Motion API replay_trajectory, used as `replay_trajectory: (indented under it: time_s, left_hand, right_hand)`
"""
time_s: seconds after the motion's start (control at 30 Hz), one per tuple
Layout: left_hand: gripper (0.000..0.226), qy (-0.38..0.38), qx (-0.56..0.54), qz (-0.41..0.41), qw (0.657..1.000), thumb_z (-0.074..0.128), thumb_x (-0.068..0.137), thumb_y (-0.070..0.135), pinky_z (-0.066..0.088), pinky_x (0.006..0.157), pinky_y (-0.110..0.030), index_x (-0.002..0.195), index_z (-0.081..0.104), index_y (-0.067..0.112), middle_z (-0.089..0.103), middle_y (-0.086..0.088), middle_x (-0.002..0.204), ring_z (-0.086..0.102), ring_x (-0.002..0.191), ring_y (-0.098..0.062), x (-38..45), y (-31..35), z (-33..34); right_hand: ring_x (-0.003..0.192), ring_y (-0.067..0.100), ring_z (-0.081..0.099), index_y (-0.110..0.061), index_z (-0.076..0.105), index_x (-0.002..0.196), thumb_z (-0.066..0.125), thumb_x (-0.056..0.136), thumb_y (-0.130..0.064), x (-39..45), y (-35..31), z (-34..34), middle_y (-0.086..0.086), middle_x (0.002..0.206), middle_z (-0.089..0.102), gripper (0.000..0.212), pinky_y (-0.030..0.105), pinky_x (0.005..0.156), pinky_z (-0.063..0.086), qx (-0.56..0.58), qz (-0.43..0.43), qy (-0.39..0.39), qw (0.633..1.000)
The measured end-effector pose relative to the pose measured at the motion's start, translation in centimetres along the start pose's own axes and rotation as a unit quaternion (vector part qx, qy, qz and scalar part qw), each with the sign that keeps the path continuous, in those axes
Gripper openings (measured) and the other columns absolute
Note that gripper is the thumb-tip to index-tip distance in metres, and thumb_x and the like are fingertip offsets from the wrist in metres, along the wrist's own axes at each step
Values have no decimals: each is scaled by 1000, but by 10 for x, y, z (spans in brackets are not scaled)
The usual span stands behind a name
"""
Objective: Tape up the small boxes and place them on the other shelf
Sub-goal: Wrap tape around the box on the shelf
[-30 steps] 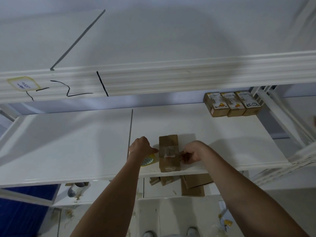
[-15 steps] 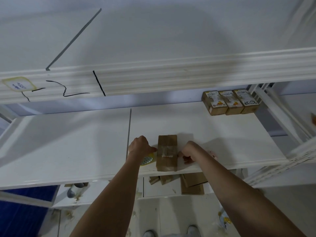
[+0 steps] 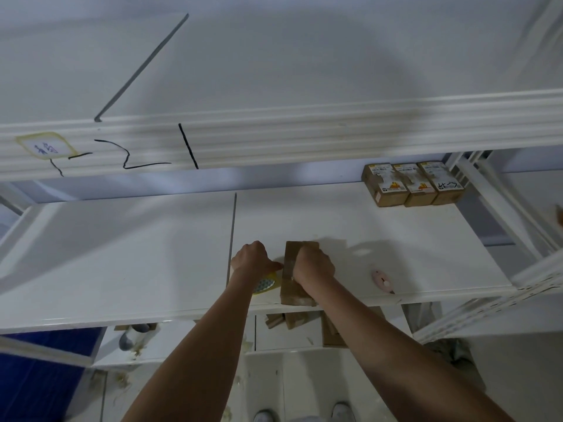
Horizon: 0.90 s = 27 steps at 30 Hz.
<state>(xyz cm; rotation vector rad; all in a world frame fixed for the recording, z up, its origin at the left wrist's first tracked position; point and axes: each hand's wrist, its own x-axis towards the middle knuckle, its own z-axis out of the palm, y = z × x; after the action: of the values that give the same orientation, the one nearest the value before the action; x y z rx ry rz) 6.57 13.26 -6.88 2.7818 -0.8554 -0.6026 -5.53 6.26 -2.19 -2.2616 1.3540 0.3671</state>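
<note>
A small brown cardboard box (image 3: 293, 292) lies near the front edge of the white middle shelf (image 3: 122, 254), with clear tape across its top. My right hand (image 3: 313, 266) sits on top of the box, fingers curled over it. Just left of the box, my left hand (image 3: 253, 260) grips a yellow tape roll (image 3: 267, 284), its thumb reaching toward the box's side. The hands hide most of the taped seam. Three labelled small boxes (image 3: 411, 184) stand side by side at the shelf's back right corner.
A pink cutter (image 3: 382, 281) lies on the shelf to the right of the box. A thick white shelf beam (image 3: 274, 141) with black marker lines overhangs above. Flat cardboard pieces (image 3: 286, 319) sit on the lower shelf. A white rack upright (image 3: 499, 205) stands at right.
My right hand left the pink cutter on the shelf and moved left onto the top of the box. My left hand stayed on the tape roll beside the box.
</note>
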Motion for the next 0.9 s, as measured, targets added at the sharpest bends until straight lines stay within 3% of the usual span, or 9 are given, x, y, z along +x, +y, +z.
replay_trajectory:
  time_s: [0.27, 0.4, 0.5, 0.73, 0.9]
  left_hand:
    - [49, -3, 38, 8, 999, 73, 75, 61, 47, 63, -28, 88, 64, 15, 67, -1, 84, 64, 76, -18, 1, 3, 0]
    - [49, 1, 58, 20, 998, 74, 76, 61, 49, 70, -29, 91, 58, 17, 66, -1, 89, 62, 80, -19, 2, 5, -5]
    - [52, -2, 63, 30, 998, 75, 75, 62, 49, 71, -30, 92, 60, 15, 66, -1, 88, 63, 81, -19, 3, 6, -5]
    - [56, 11, 102, 52, 993, 67, 73, 72, 48, 84, -34, 87, 62, 18, 69, 1, 90, 65, 90, -20, 2, 3, -4]
    - [54, 3, 84, 74, 994, 65, 77, 71, 45, 79, -32, 90, 69, 19, 63, 4, 82, 63, 86, -18, -4, 4, -6]
  right_hand:
    - [133, 41, 48, -5, 48, 142, 63, 97, -26, -5, -23, 8, 20, 143, 51, 52, 61, 114, 33, -83, 45, -20, 995]
    - [138, 49, 38, 1, 26, 153, 62, 97, -33, -4, -22, 18, 31, 148, 39, 75, 70, 113, 23, -101, 42, -28, 994]
    - [137, 47, 38, 0, 13, 156, 68, 91, -41, -2, -19, 17, 31, 149, 36, 94, 69, 112, 27, -75, 52, -28, 995]
    - [131, 39, 45, -7, 13, 157, 78, 84, -36, 9, -7, 12, 24, 143, 41, 101, 54, 108, 42, -21, 47, -43, 998]
    - [130, 38, 46, -9, 15, 156, 80, 83, -33, 11, 1, 11, 23, 142, 42, 101, 50, 109, 42, -23, 19, -48, 998]
